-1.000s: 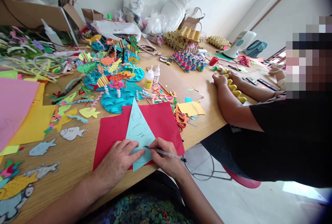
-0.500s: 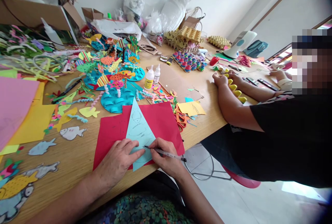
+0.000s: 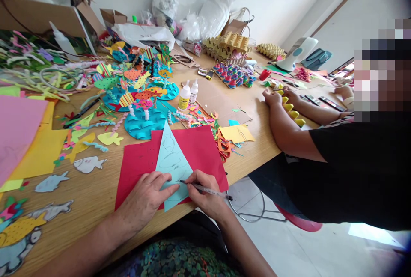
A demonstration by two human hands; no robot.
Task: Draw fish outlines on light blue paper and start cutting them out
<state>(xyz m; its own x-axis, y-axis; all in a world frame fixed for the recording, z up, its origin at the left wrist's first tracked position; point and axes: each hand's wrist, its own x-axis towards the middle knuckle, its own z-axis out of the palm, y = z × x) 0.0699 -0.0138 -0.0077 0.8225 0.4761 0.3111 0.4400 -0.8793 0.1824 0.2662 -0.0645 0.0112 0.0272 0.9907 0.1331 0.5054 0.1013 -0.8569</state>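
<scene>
A light blue paper triangle (image 3: 174, 161) with pencil-like drawings, one of them a fish, lies on red paper (image 3: 199, 148) near the table's front edge. My left hand (image 3: 146, 195) rests flat with its fingers apart on the triangle's left edge and the red sheet. Between the fingers and thumb of my right hand (image 3: 207, 193) is a slim pen (image 3: 208, 190), its tip touching the lower part of the triangle. Just behind the red paper stands a blue base (image 3: 141, 125) with paper fish on curly stems.
Glue bottles (image 3: 184, 96) stand past the red paper, orange scissors (image 3: 224, 146) and paper scraps to its right. Cut-out fish (image 3: 89, 164) lie at left. A person (image 3: 340, 165) at right holds a yellow egg-carton strip (image 3: 290, 110).
The rear end of the pen has shifted very slightly, while its tip stays at about the same spot. At right the other person's head has moved a little to the left.
</scene>
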